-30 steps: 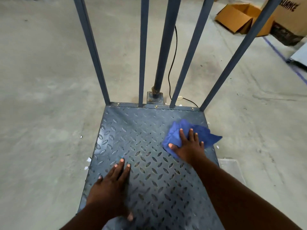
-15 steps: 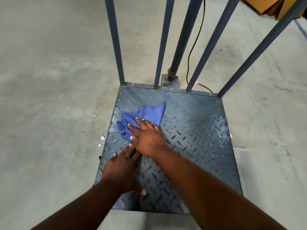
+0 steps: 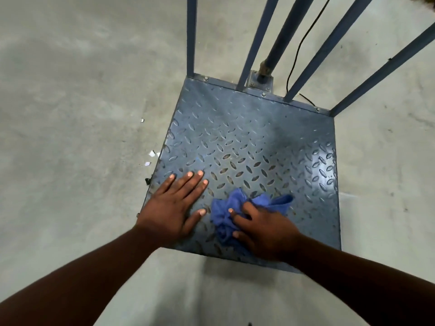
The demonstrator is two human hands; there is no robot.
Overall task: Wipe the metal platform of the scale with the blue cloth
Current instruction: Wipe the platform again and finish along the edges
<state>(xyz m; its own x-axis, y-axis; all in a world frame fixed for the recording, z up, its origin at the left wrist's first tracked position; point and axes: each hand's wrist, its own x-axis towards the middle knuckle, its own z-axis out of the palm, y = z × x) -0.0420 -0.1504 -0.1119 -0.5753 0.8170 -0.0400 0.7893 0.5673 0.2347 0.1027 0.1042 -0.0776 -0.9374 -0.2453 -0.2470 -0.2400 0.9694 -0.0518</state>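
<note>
The scale's metal platform is a blue-grey diamond-tread plate lying on the concrete floor. A bunched blue cloth sits on the plate near its front edge. My right hand lies on the cloth with its fingers curled into the folds, holding it against the plate. My left hand rests flat on the front left corner of the platform, fingers spread and straight, just left of the cloth.
Blue metal bars and a round post rise from the platform's far edge. A black cable runs along the floor behind it. Small white scraps lie on the concrete left of the plate.
My right hand has dragged the cloth from the far left part of the plate back to the front middle. The left hand stays planted at the front left corner.
</note>
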